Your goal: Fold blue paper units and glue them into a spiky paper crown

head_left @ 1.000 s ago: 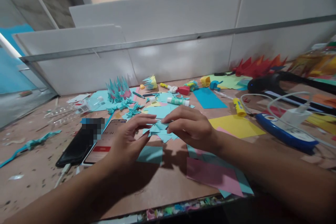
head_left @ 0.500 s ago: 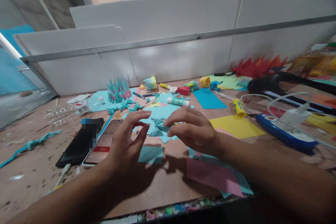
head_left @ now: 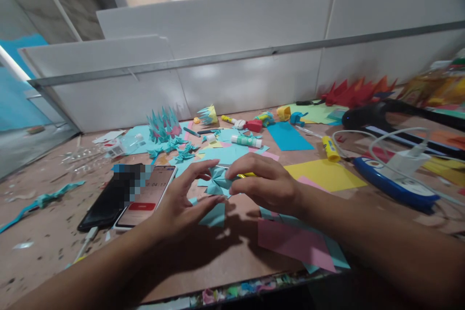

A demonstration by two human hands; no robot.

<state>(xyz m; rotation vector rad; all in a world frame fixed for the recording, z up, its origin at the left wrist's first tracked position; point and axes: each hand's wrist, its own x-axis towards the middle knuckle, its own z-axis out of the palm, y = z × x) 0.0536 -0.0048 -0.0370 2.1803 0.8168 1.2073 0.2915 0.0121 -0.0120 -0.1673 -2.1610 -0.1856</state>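
The pale turquoise folded piece [head_left: 217,183] is matt paper, sharply creased. Just by it, the slim yellow tool [head_left: 247,174] looks smooth, with a metallic glint at its thin end. The pink rectangular sheet [head_left: 296,244] is flat, dull paper. Underneath, the brown tabletop [head_left: 196,271] seems wooden, its surface flecked and stained. I see clear, shiny plastic in the crumpled transparent bottle [head_left: 131,142], smooth plastic on the blue-and-white power strip [head_left: 399,186], and a soft sheen on the white wall panels [head_left: 247,82].

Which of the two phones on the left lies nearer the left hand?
The white-edged rectangular phone with the lit screen and red button, beside the left hand; the black rectangular phone, white cable at its end, lies farther left.
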